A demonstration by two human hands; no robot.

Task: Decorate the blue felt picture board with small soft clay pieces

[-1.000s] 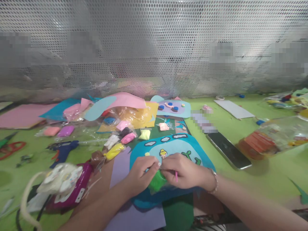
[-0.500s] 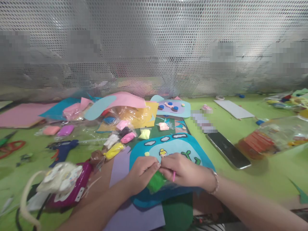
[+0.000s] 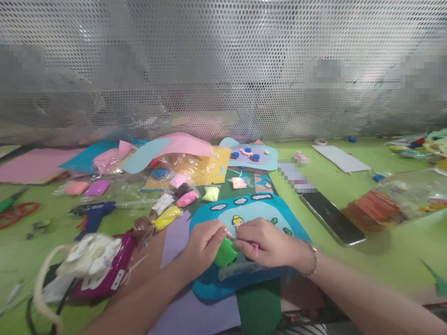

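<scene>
Over the blue felt board [image 3: 279, 211], a lump of green clay [image 3: 225, 251] in a clear wrapper is pinched between the left hand [image 3: 204, 242] and right hand [image 3: 267, 242], fingers clenched on it; a pink stick [image 3: 256, 249] is tucked in the right. Unwrapping or pulling off a bit appears in hand, so a firm grip and a small pull are judged needed. Clay: bright, soft, glossy.

A dark phone [image 3: 332, 217] lies at about three o'clock on the green table [image 3: 384, 251]. At two o'clock sits a white card [image 3: 341, 158]; farther right, a clear bag of orange pieces [image 3: 377, 207]. At nine o'clock are a blue glue gun [image 3: 92, 214] and red-handled scissors [image 3: 17, 211]. At eleven o'clock lie wrapped clay lumps [image 3: 174, 202], perhaps a dozen. A perforated metal screen [image 3: 223, 70] closes twelve o'clock.
</scene>
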